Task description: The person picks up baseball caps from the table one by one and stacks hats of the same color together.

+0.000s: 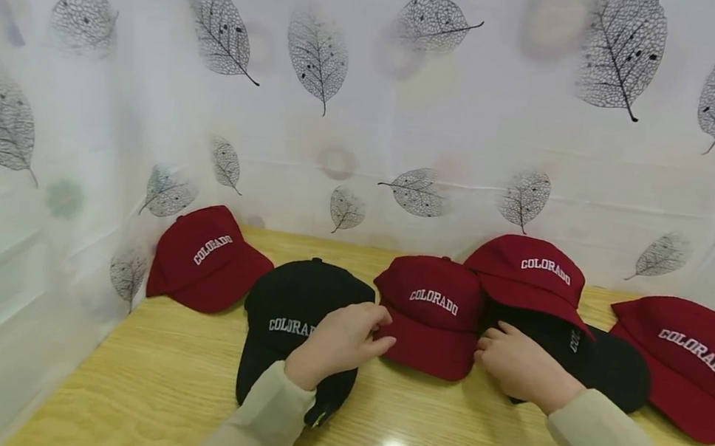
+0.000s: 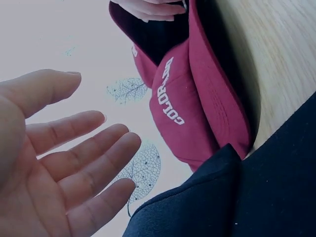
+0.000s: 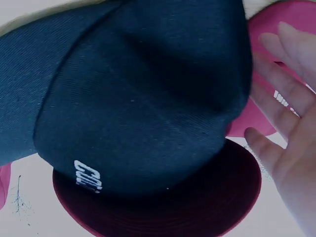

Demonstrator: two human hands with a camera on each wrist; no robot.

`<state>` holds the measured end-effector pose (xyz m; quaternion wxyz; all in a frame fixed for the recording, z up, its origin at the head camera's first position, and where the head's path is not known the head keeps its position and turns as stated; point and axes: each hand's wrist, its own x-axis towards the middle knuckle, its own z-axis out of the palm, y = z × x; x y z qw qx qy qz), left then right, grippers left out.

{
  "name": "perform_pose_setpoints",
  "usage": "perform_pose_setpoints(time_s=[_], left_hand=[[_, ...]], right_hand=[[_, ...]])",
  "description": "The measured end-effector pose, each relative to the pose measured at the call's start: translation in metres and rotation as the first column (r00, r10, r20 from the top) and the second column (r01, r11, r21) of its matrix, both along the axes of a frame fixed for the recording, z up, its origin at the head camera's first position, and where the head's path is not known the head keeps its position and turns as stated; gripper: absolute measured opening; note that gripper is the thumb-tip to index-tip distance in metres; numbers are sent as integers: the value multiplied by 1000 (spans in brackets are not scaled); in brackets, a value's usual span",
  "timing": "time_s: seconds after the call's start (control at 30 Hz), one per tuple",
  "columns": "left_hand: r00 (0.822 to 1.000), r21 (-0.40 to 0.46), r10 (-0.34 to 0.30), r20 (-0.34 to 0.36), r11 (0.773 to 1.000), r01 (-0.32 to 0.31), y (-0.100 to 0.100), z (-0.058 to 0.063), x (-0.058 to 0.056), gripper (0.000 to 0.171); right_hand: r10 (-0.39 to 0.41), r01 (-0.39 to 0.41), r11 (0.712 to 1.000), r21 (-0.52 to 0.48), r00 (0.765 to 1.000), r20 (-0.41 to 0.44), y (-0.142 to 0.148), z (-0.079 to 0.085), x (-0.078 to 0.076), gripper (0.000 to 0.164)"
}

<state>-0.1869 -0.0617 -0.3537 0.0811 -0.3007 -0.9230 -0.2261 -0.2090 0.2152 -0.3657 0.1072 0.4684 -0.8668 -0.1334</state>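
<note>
My left hand (image 1: 343, 337) hovers over a black baseball cap (image 1: 295, 293), its fingers loosely extended and nothing in them. In the left wrist view its palm and spread fingers (image 2: 98, 163) show beside that cap's dark fabric (image 2: 266, 197). The middle red baseball cap (image 1: 426, 343) sits between my hands, its brim forward. My right hand (image 1: 517, 362) is at the right side of that cap, in front of a second black cap (image 1: 611, 366) lying sideways. The right wrist view shows its relaxed fingers (image 3: 279, 106) beside the black cap, overlapping the red one.
Another red cap (image 1: 528, 274) leans on top of the sideways black cap. Further red caps stand at the far left (image 1: 201, 263) and far right (image 1: 695, 361). A white curtain (image 1: 355, 133) with leaf prints hangs behind the wooden table (image 1: 176, 394).
</note>
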Motion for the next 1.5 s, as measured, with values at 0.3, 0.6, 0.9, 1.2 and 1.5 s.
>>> perform_pose_setpoints(time_s=[0.3,0.6,0.9,1.2,1.5], left_hand=[[999,-27,5,45,1000,-4,2,-1,-1,23],[999,-34,8,52,999,-6,6,-1,0,23],[999,-54,12,30,998,-10,6,-2,1,23],[999,-78,17,48,997,-13,5,2,0,27],[998,-49,18,61,999,-15,7,3,0,26]], right_hand=[[1,1,999,51,1000,-29,4,-11,0,8],[57,-17,984,177,973,-223,11,-7,3,15],[8,0,999,34,971,-238,24,21,2,21],[11,-52,983,-176,975,-223,37,52,3,26],[-37,-34,922,-385,984,-175,42,79,14,37]])
